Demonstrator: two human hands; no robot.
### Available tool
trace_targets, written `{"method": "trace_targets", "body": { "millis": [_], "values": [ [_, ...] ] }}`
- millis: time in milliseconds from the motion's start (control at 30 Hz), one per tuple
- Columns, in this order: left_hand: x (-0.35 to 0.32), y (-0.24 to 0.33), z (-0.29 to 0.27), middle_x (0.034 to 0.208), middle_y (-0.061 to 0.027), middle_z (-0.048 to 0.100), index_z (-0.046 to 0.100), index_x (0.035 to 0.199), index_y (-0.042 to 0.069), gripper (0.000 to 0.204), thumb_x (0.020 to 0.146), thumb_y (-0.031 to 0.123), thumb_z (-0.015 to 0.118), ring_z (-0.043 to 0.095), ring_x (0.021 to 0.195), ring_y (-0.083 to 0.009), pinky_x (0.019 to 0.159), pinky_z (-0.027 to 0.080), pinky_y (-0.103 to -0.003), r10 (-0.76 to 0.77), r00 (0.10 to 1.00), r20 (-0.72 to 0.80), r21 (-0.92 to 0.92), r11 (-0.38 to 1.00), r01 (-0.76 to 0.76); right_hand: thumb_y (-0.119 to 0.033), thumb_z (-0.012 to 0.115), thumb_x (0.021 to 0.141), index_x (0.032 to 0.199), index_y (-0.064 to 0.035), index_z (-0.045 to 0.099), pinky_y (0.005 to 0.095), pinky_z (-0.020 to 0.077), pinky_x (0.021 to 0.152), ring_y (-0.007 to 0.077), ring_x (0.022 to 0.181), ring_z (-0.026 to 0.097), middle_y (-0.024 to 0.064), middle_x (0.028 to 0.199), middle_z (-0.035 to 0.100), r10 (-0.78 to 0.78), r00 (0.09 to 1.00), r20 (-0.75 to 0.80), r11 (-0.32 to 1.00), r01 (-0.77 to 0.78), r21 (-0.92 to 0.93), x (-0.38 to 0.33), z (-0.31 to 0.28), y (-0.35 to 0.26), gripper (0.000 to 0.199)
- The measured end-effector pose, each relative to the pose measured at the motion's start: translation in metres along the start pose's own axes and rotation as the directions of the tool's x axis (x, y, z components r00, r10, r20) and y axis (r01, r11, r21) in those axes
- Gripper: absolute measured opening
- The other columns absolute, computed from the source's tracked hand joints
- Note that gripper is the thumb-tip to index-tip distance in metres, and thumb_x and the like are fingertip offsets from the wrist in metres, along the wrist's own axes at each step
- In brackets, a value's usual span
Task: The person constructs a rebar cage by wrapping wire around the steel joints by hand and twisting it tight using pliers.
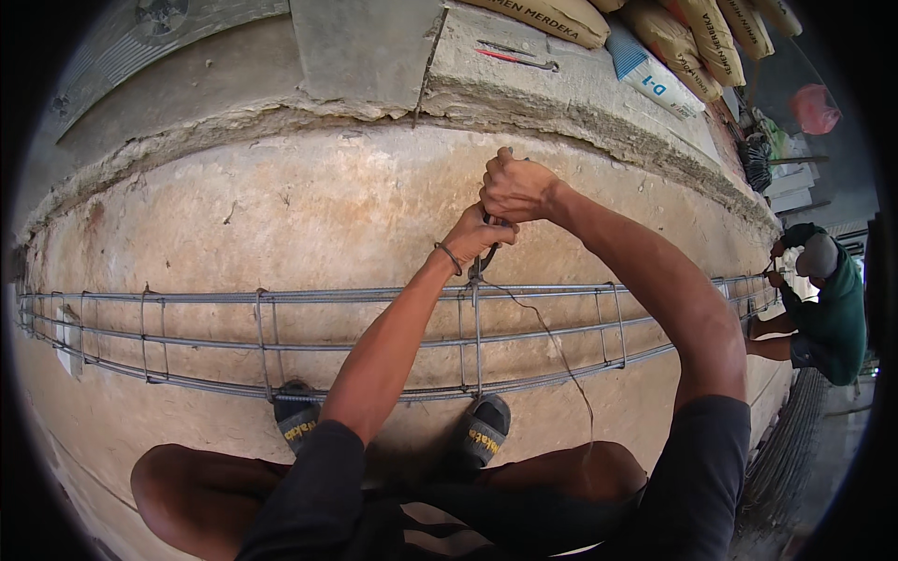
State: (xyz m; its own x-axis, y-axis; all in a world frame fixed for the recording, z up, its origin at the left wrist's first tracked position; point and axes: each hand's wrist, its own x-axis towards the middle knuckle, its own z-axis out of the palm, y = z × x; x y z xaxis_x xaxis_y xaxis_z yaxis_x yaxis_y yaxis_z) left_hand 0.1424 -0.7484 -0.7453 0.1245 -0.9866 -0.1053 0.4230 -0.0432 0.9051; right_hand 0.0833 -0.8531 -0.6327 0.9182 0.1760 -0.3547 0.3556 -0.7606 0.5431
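Wraps fingers of the left hand [479, 236] around a dark tool [489, 257] at the far edge of the rebar cage [262, 297]; clenches the right hand [519, 190] into a fist just above, contents impossible to tell. Trails thin wire [582, 391] across the cage. Has a strip of floor [327, 215] beyond, up to a rough-edged ledge [580, 98]; shares the cage's right end with a co-worker [835, 318].
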Motion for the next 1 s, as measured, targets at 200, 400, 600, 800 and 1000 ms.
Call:
{"method": "trace_targets", "body": {
  "millis": [200,400,600,800,1000],
  "values": [
    [0.003,-0.003,0.038,0.056,-0.0042,0.061,0.062,0.061,0.002,0.039,0.067,0.034,0.083,0.06,0.053,-0.0173,0.053,0.049,-0.032,-0.008,0.982,-0.19,0.434,0.896,0.091,-0.016,0.073,0.071,0.075,-0.0101,0.075,0.0386,0.0586,0.063,0.0247,0.074,0.071,0.006,0.08,0.073,-0.004,0.58,0.815,0.966,-0.209,0.153,0.017,-0.022,0.005,0.008],
    [0.017,0.008,0.019,0.055,-0.0051,0.056,0.061,0.068,0.003,0.026,0.074,0.019,0.08,0.053,0.042,-0.0124,0.039,0.042,-0.027,-0.405,0.878,0.257,-0.075,0.897,0.436,-0.025,0.069,0.079,0.107,-0.0131,0.056,0.0467,0.0268,0.117,0.0218,0.108,0.054,0.006,0.098,0.056,-0.033,0.994,-0.105,0.997,0.039,0.062,-0.063,0.015,0.009,0.033],
    [0.007,-0.01,0.009,0.075,-0.011,0.06,0.06,0.094,0.0,0.027,0.076,0.018,0.07,0.059,0.061,-0.0212,0.058,0.046,-0.034,-0.281,0.912,0.299,-0.406,0.827,0.388,-0.021,0.066,0.083,0.086,-0.0072,0.071,0.0416,0.0528,0.087,0.0249,0.091,0.068,0.0054,0.088,0.07,0.027,0.878,0.478,0.927,-0.201,0.318,-0.034,-0.006,0.009,0.015],
    [-0.027,-0.023,-0.01,0.13,-0.0228,0.055,0.041,0.139,-0.006,0.072,0.081,0.036,0.046,0.056,0.118,-0.0323,0.104,0.04,-0.046,-0.121,0.99,-0.077,-0.759,0.651,0.021,-0.011,0.081,0.068,0.083,-0.0043,0.074,0.0344,0.0531,0.067,0.0212,0.07,0.068,0.007,0.08,0.072,-0.239,0.454,0.859,0.831,-0.362,0.422,-0.005,-0.012,0.028,0.018],
    [-0.014,0.014,0.055,0.096,-0.0145,0.07,0.056,0.119,-0.004,0.063,0.063,0.015,0.076,0.069,0.083,-0.0203,0.079,0.054,-0.032,0.132,0.985,-0.114,0.59,0.806,-0.04,-0.013,0.082,0.072,0.082,-0.0031,0.07,0.0347,0.052,0.067,0.0175,0.07,0.064,0.0049,0.079,0.068,-0.33,0.232,0.915,0.774,-0.488,0.403,0.009,-0.026,0.032,0.018]
  ]
}}
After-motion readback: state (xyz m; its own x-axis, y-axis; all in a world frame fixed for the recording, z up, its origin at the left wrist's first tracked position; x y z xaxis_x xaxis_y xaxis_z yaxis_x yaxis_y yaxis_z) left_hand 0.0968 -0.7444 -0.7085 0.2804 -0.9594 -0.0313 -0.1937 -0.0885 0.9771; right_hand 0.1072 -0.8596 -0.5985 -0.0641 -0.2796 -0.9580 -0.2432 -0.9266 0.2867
